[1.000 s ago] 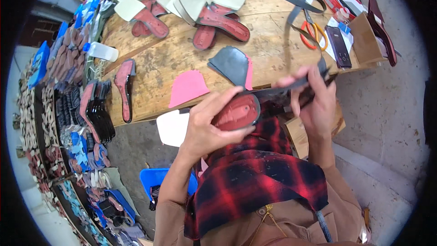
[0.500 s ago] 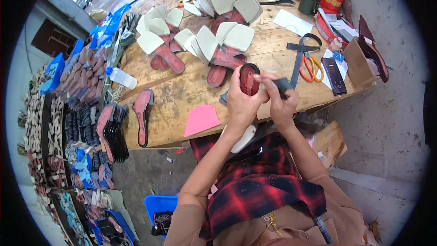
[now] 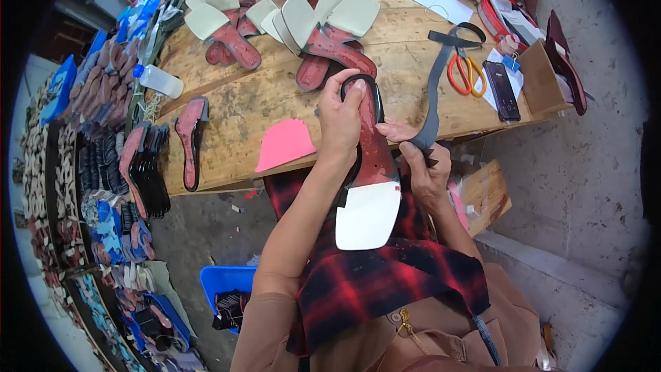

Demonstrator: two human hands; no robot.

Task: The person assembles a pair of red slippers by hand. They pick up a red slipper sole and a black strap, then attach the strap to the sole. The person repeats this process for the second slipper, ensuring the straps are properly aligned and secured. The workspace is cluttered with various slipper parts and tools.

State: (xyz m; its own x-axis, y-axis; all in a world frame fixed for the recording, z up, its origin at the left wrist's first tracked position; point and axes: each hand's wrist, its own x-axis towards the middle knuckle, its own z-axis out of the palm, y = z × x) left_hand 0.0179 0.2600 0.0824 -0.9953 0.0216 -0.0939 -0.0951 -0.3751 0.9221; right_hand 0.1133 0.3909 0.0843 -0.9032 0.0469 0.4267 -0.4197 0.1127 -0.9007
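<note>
At the near edge of the wooden tabletop (image 3: 227, 107), the left hand (image 3: 341, 114) clamps a long red-lined sandal sole with a white toe piece (image 3: 375, 165); the right hand (image 3: 423, 165) pinches its grey strap (image 3: 432, 100), which could slip and set crooked.

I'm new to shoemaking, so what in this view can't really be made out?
- Head view: heel end of the red sole, covered by the left hand.
- Right hand fingers: partly behind the sole and dark strap.
- Shoe racks at left: bent and too small near the fisheye rim.
</note>
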